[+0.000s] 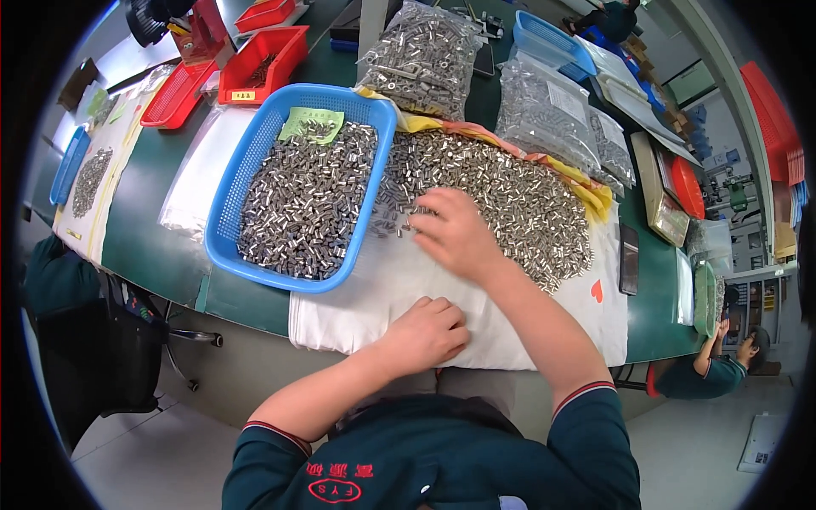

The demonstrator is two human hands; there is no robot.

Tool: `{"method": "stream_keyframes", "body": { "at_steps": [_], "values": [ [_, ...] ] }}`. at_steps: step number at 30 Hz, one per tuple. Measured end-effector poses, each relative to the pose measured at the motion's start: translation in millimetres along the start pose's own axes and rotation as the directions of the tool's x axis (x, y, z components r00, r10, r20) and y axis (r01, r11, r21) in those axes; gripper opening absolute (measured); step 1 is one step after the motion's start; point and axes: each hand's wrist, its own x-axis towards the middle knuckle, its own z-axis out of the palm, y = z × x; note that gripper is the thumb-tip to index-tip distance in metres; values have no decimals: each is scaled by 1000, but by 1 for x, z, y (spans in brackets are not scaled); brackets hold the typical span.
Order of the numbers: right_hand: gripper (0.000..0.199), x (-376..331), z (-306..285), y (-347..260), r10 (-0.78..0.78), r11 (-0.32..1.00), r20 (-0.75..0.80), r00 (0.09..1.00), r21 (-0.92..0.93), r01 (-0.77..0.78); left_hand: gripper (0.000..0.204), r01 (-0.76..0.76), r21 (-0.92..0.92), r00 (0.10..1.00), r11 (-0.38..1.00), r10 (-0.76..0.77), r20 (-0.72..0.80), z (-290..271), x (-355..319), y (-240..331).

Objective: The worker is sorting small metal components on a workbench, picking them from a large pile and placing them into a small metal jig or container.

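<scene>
My right hand (455,231) is at the left edge of a wide heap of small silvery metal cylinders (518,204). Its fingers are curved and apart, with a few loose pieces at the fingertips. Nearer to me, my left hand (427,334) rests on the white cloth (340,319) with its fingers curled in; whatever it may hold is hidden. Left of both hands stands a blue perforated basket (223,229), partly filled with similar, darker-looking cylinders (310,204). A green paper slip (297,121) lies on them at the far end.
Behind the heap are clear bags of metal parts (422,59) (548,110) and a yellow-red cloth edge (484,134). Red bins (270,59) stand at the far left on the green table (153,246). A dark phone-like slab (628,259) lies right. A co-worker (705,370) sits at far right.
</scene>
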Motion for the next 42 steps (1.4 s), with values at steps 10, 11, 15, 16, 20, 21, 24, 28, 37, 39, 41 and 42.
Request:
{"method": "stream_keyframes", "body": {
  "at_steps": [10, 11, 15, 16, 20, 21, 24, 28, 37, 39, 41, 42],
  "values": [
    [16, -12, 2, 28, -147, 989, 64, 987, 8, 147, 11, 17, 13, 999, 1000, -18, 45, -7, 0, -2],
    [16, -17, -6, 34, -118, 993, 56, 991, -10, 119, 11, 10, 5, 999, 1000, -11, 46, -7, 0, -1],
    [17, -35, -38, 62, 34, 997, 19, 999, -77, -32, 11, -10, -23, 1000, 1000, 11, 10, -8, 5, 0],
    [19, -36, -44, 62, 94, 991, -11, 996, -98, -95, 11, 3, -10, 1000, 1000, -3, 11, -8, 5, 1],
    [24, -56, -49, 21, -30, 998, 123, 992, 63, 22, 12, 16, 9, 999, 1000, -17, 39, -7, 5, 3],
    [24, -63, -44, 17, -18, 998, 116, 993, 63, 10, 12, 22, 29, 999, 999, -23, 45, -7, 4, 3],
    [20, -80, -39, 23, -103, 985, 219, 970, 155, 70, 12, 32, 41, 997, 999, -35, 69, -8, 7, 5],
    [15, -72, -44, 54, -120, 992, 132, 984, 57, 113, 14, 64, 60, 993, 996, -70, 100, -9, 10, 7],
    [38, -74, -89, 105, 53, 997, -137, 989, -50, -61, 23, 26, 80, 995, 996, -34, 91, -5, 33, 25],
    [37, -101, -93, 88, -5, 1000, -27, 1000, 13, 5, 24, 19, 79, 997, 997, -25, 73, 9, 46, 39],
    [36, -129, -96, 66, -70, 996, 79, 994, 67, 65, 26, -132, -33, 982, 991, 135, 132, 30, 64, 55],
    [37, -143, -94, 55, -87, 992, 190, 978, 102, 69, 26, -128, -31, 982, 991, 131, 135, 39, 69, 58]
  ]
}}
